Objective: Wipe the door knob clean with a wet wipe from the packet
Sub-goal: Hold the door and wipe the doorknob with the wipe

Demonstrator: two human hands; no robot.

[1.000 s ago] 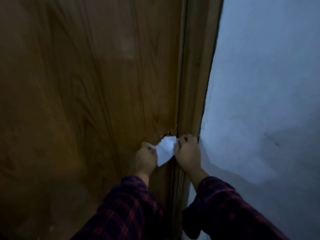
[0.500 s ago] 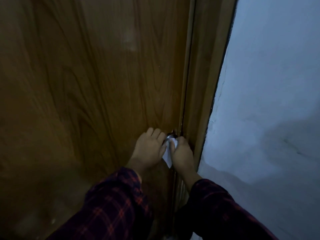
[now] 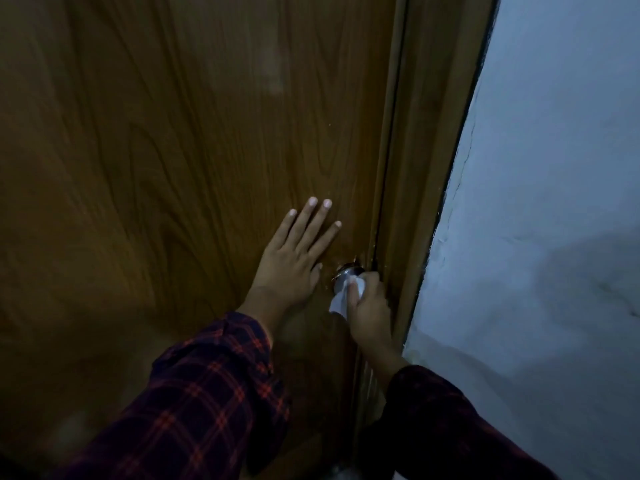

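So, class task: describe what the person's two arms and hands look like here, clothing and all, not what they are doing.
Both arms wear long sleeves of dark checked fabric with red-orange lines: the left plaid sleeve shows the pattern plainly, the right plaid sleeve lies in shadow. The left hand and right hand are bare, with no visible gloves, rings or watch; short pale fingernails show on the left.

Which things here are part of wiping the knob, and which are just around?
In use: door knob; wet wipe held by the right hand; left hand flat on the wooden door.
Just around: door frame; white wall.
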